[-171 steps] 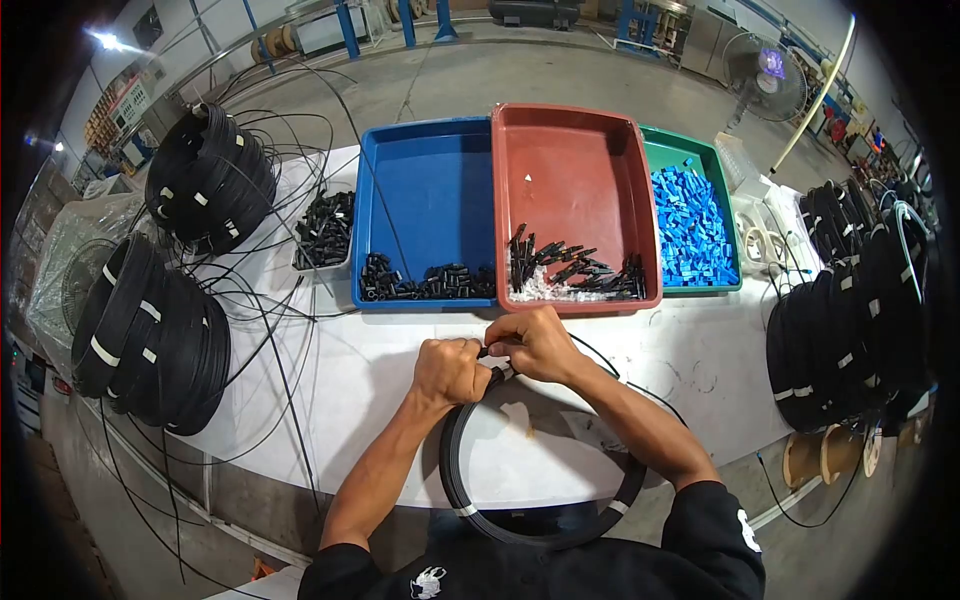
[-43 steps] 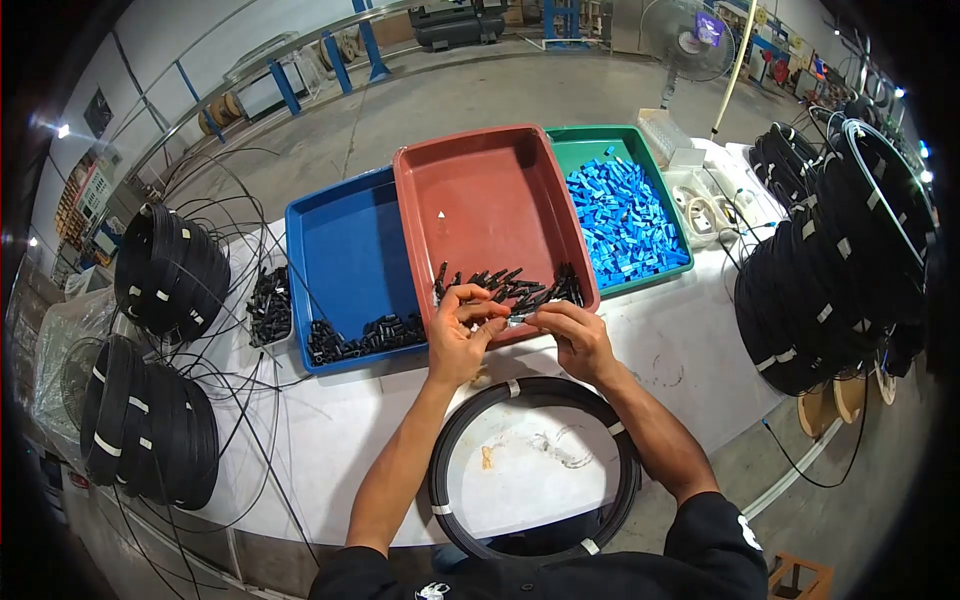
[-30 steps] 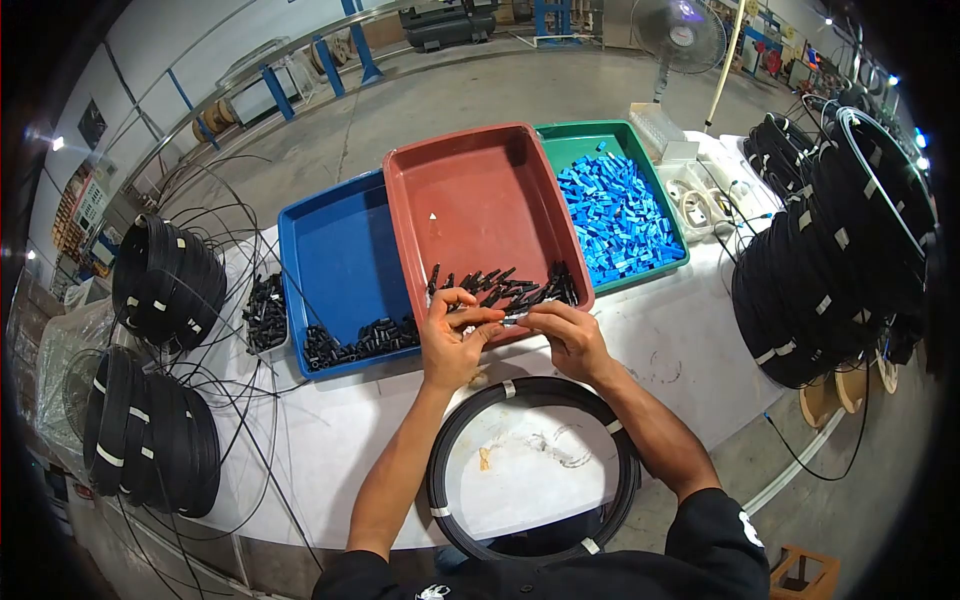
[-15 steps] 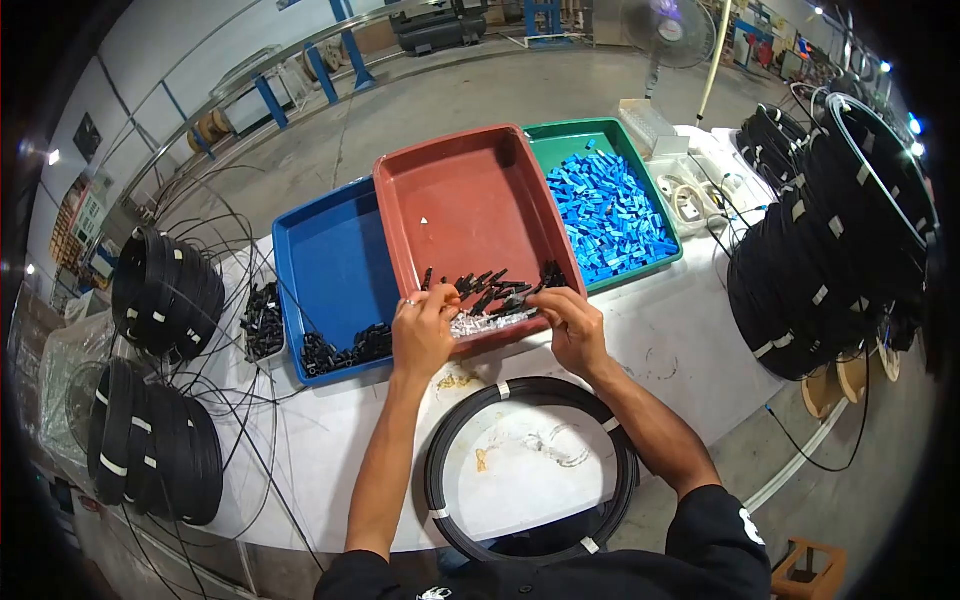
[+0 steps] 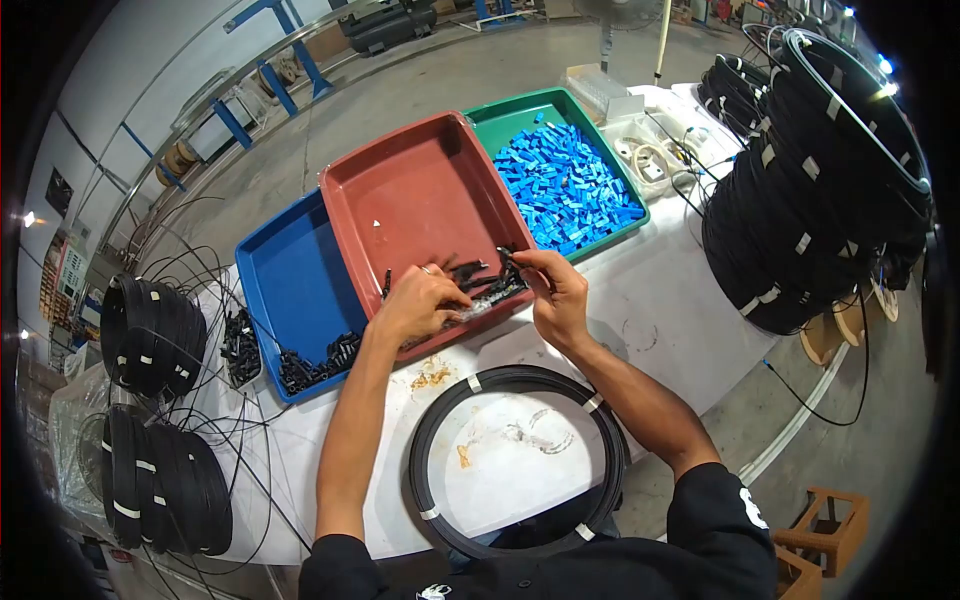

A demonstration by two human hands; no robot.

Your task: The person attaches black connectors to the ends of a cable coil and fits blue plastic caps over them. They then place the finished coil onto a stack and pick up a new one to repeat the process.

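In the head view, my left hand (image 5: 425,300) is over the near end of the red tray (image 5: 410,180), its fingers curled and blurred among small black parts. What it holds, if anything, is hidden. My right hand (image 5: 555,295) is at the tray's near right corner, thumb and forefinger pinched on a small black part (image 5: 508,262). Clear or whitish small pieces lie under the black ones between the hands. Close to me on the white table lies a black cable coil (image 5: 420,455) bound with white bands.
A blue tray (image 5: 300,260) with black parts stands left, a green tray (image 5: 490,122) of blue pieces right. Stacked black coils (image 5: 165,480) stand at left, with loose cables, and taller ones (image 5: 780,220) at right. A clear box (image 5: 640,165) sits behind.
The view has swung, shifting the trays left and up. My right hand has lifted away from the pile to the tray's right corner with a black part. My left hand has reached deeper into the parts.
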